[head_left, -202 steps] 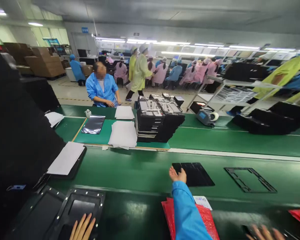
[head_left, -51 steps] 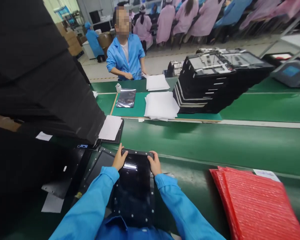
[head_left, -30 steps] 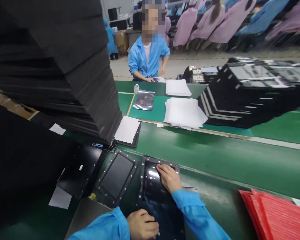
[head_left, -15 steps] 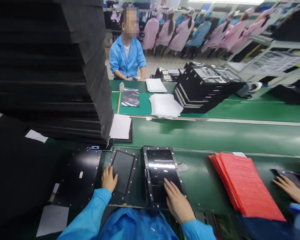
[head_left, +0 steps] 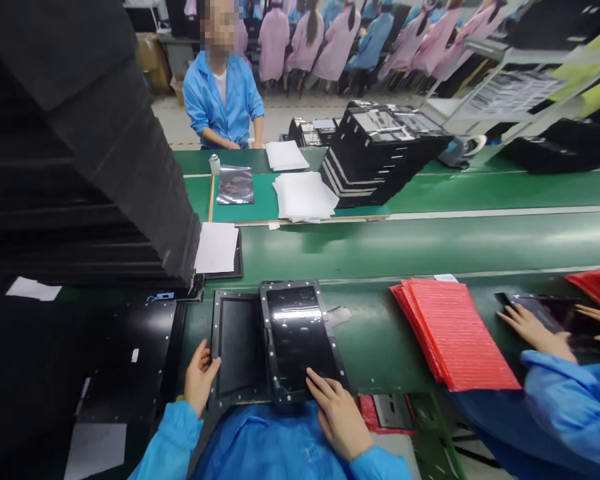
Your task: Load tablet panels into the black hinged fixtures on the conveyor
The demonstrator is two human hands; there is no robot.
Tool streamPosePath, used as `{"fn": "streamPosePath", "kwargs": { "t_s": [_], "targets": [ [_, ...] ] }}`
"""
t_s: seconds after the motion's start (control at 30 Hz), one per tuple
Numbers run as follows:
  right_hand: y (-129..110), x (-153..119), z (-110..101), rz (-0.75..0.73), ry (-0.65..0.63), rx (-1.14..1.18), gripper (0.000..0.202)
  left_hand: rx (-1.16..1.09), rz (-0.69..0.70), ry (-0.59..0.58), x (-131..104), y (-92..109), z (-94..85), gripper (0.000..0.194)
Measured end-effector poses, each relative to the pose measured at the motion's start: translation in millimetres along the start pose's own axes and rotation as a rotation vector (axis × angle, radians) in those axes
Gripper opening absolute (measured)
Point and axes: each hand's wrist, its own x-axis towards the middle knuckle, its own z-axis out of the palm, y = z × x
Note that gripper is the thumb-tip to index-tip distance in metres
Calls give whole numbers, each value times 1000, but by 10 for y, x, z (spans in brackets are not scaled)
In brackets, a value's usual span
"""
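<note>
A black rectangular frame (head_left: 237, 347) with a recessed middle and small studs along its rim lies in front of me. My left hand (head_left: 200, 379) holds its left edge, the thumb on top and the fingers at the outer side. To its right, a black frame with a glossy dark panel (head_left: 300, 333) sits in a stack, overlapping the first frame's right side. On its lower right part lies my right hand (head_left: 337, 410), fingers stretched out flat. Left of my left hand is a dark studded plate (head_left: 140, 360) with a small white tag.
A tall stack of black sheets (head_left: 165, 213) rises at left. Red padded sleeves (head_left: 455, 333) lie at right, beside a co-worker's hands (head_left: 535, 330) on a dark panel. Across the green bench are white sheets (head_left: 305, 195), stacked black trays (head_left: 370, 160) and a seated person (head_left: 225, 100).
The left frame now meets the glossy-panel stack, closing the gap between them. My left hand has gone from its upper surface to its left edge. The view has shifted right.
</note>
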Motion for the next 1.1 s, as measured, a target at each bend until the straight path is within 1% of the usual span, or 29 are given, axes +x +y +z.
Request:
{"fn": "streamPosePath", "kwargs": {
  "t_s": [0.07, 0.1, 0.13, 0.17, 0.2, 0.23, 0.27, 0.3, 0.33, 0.37, 0.4, 0.47, 0.5, 0.6, 0.7, 0.77, 0.83, 0.87, 0.93, 0.97, 1.03, 1.1],
  "targets": [
    [-25, 135, -123, -25, -21, 243, 47, -110, -8, -91, -152, 195, -10, 62],
    [-57, 222, -158, -26, -45, 404, 48, -103, 6, -106, -285, 323, 37, 59],
    [-102, 315, -178, -21, -83, 586, 53, -58, 50, -119, -453, 463, 117, 54],
    [-154, 405, -189, -5, -113, 769, 58, 16, 133, -151, -647, 605, 228, 49],
    [-202, 486, -196, 22, -129, 936, 62, 109, 255, -212, -853, 738, 364, 45],
    [-236, 550, -204, 59, -127, 1072, 63, 216, 396, -309, -1055, 856, 516, 42],
    [-248, 597, -218, 100, -100, 1167, 65, 327, 523, -411, -1237, 952, 676, 43],
    [-230, 627, -241, 140, -55, 1221, 66, 432, 620, -487, -1388, 1024, 830, 45],
    [-180, 646, -272, 171, -7, 1245, 66, 524, 685, -513, -1503, 1070, 969, 46],
    [-104, 660, -309, 187, 24, 1253, 65, 600, 713, -493, -1583, 1091, 1083, 46],
    [-9, 677, -348, 190, 37, 1249, 65, 657, 711, -442, -1634, 1090, 1169, 43],
    [198, 737, -416, 189, 57, 1211, 64, 712, 662, -331, -1684, 1041, 1264, 39],
    [291, 781, -438, 188, 65, 1185, 64, 722, 638, -297, -1698, 1002, 1284, 38],
    [497, 915, -450, 200, 105, 1109, 68, 743, 590, -276, -1738, 870, 1301, 39],
    [673, 927, -422, 199, 103, 1056, 67, 723, 526, -275, -1768, 745, 1292, 48],
    [824, 871, -426, 196, 146, 1014, 62, 690, 414, -211, -1758, 679, 1262, 61],
    [974, 871, -468, 202, 262, 956, 56, 694, 225, -125, -1711, 646, 1219, 75],
    [1029, 924, -501, 204, 324, 930, 55, 720, 113, -104, -1676, 647, 1199, 81],
    [1067, 1163, -571, 198, 401, 890, 62, 806, -93, -135, -1587, 678, 1165, 86],
    [1048, 1334, -598, 194, 409, 878, 68, 853, -158, -173, -1538, 704, 1151, 83],
    [959, 1699, -628, 194, 366, 856, 78, 948, -199, -242, -1439, 759, 1126, 67],
    [861, 1987, -631, 217, 322, 845, 75, 1020, -191, -267, -1352, 796, 1099, 46]
  ]
}}
